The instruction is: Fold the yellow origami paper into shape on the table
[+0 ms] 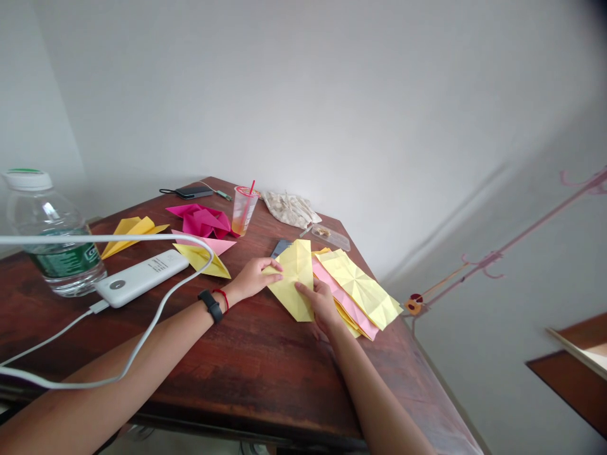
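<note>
Dark wooden bench [199, 360] holds a creased yellow paper sheet [291, 281], gripped at its edge by the left hand [251, 279] and pressed by the right hand [321, 304]. Creased yellow and pink sheets [355, 287] lie just right of it, already folded, while a finished-looking magenta paper shape [202, 221] sits farther off; the held sheet remains flat, unshaped.

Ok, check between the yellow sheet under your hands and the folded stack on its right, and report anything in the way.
Nothing visible stands between them: the yellow paper sheet lies right up against the folded pink and yellow paper stack. Only the right hand sits on the sheet, at the side next to the stack.
</note>
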### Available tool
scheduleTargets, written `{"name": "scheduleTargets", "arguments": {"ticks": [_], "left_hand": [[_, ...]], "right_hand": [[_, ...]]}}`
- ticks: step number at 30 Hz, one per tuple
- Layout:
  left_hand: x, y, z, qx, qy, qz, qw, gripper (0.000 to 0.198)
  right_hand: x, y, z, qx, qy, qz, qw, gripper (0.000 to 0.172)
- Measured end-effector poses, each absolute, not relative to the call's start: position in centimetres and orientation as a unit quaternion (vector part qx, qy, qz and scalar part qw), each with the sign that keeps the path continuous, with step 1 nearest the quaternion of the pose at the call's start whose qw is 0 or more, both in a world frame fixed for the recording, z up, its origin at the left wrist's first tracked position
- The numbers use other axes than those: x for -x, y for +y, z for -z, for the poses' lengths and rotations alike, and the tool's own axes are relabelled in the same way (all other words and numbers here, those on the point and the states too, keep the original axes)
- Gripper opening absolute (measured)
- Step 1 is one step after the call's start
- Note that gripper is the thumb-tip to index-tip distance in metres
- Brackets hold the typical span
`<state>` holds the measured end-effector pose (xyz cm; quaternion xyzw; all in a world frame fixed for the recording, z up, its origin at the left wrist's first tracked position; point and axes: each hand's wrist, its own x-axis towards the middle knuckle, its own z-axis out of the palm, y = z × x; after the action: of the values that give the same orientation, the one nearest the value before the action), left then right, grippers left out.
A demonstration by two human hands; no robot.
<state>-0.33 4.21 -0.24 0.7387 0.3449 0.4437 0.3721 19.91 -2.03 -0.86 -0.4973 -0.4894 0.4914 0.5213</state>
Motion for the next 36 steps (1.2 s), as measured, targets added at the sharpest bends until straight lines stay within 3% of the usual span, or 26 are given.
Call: {"name": "scheduleTargets", "arguments": {"ticks": [20,24,26,29,36], "left_hand": [[0.1,4.0,0.4,-0.759,0.327,-0.419,0.377,0.021],[0.2,3.9,0.1,-0.754,0.331,-0.433,0.366,0.023],[0.3,3.9,0.0,-0.745,0.341,-0.447,0.359,0.023],[0.4,4.0,0.0,-0.735,0.35,-0.456,0.36,0.023],[0.2,3.8,0.1,-0.735,0.34,-0.457,0.367,0.022]], "right_hand": [[-19.9,-1.7,1.3,0.514,-0.514,-0.422,0.542,0.052],[-20.3,-1.4,1.4,0.55,-0.54,-0.279,0.572,0.057],[-20.6,-1.4,1.2,0.572,-0.545,-0.189,0.583,0.052],[-21.0,-1.5,0.8,0.583,-0.565,-0.12,0.572,0.03],[-20.6,-1.6,1.0,0.584,-0.6,-0.144,0.528,0.024]]}}
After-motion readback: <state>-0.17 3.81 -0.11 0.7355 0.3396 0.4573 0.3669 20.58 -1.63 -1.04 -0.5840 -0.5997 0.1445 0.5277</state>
